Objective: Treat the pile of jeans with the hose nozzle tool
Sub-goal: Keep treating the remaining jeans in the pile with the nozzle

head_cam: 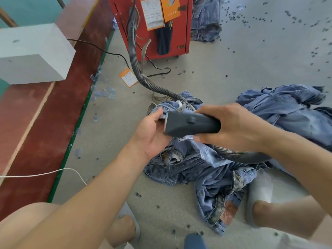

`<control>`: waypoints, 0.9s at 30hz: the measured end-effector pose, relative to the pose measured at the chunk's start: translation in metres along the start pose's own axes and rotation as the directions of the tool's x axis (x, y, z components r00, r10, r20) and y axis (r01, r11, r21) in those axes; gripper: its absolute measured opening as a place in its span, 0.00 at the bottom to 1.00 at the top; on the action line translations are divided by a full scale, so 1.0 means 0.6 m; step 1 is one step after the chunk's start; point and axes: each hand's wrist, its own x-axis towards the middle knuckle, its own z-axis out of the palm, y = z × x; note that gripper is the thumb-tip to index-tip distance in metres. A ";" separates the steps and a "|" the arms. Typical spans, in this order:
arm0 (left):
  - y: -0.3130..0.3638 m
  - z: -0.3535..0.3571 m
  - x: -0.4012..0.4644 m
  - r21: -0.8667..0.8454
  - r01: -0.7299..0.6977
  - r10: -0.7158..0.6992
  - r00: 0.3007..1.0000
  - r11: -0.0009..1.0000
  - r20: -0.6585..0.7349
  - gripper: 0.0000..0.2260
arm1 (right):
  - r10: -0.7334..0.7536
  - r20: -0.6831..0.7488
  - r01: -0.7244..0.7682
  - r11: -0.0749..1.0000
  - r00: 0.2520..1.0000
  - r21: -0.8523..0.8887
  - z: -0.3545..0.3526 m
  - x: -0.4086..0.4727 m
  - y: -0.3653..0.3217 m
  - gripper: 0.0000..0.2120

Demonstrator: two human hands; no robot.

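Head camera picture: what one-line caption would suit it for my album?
Right hand grips a dark hose nozzle while the left hand holds up jeans from a floor pile.

Both forearms are bare to the edge of the picture, with no sleeves, watch or rings showing on the left hand [152, 135] or the right hand [231, 126]. The knees and shins are bare too. Each foot wears a pale grey open-toed slipper [260, 191] with a broad plain strap.
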 end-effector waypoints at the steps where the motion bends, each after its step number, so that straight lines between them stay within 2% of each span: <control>1: 0.002 -0.001 0.000 -0.036 -0.019 0.019 1.000 0.999 0.004 0.23 | 0.015 -0.027 -0.015 1.000 1.000 0.003 -0.007 0.001 0.005 0.12; 3: 0.010 0.002 -0.001 -0.110 -0.067 0.068 0.998 0.992 0.002 0.21 | 0.058 -0.039 -0.058 0.998 0.998 -0.019 -0.025 0.001 0.016 0.13; 6: 0.013 0.005 -0.005 -0.183 -0.060 0.070 0.996 0.981 0.048 0.20 | 0.082 -0.007 -0.082 0.993 0.997 -0.085 -0.033 -0.006 0.023 0.13; 10: 0.002 0.008 -0.006 -0.065 -0.027 0.031 0.998 0.998 0.059 0.23 | 0.037 0.065 -0.031 0.995 0.997 -0.094 0.002 -0.007 0.002 0.13; 12: 0.005 0.011 -0.006 -0.052 -0.028 0.032 0.998 0.998 0.061 0.24 | 0.030 0.030 -0.027 0.994 0.999 -0.109 0.014 -0.004 0.000 0.13; 14: 0.011 0.009 -0.004 -0.115 -0.051 0.059 0.996 0.992 0.062 0.22 | 0.053 -0.041 -0.057 0.993 0.998 -0.102 0.011 -0.002 0.007 0.12; 18: 0.012 -0.003 0.002 -0.109 -0.081 0.084 0.996 0.991 0.026 0.23 | 0.171 -0.113 -0.172 0.985 0.979 -0.002 -0.016 -0.001 0.028 0.11; 21: 0.015 -0.003 0.000 -0.128 -0.104 0.106 0.994 0.986 0.005 0.22 | 0.191 -0.037 -0.191 0.981 0.981 0.023 -0.030 -0.005 0.034 0.11; 24: 0.011 -0.001 -0.002 -0.133 -0.092 0.093 0.996 0.987 0.005 0.20 | 0.144 0.051 -0.145 0.989 0.988 0.009 -0.011 -0.005 0.020 0.12; 27: -0.001 0.004 -0.003 -0.071 -0.050 0.051 0.999 0.996 0.008 0.20 | 0.118 0.011 -0.118 0.993 0.993 -0.027 0.014 0.002 0.011 0.13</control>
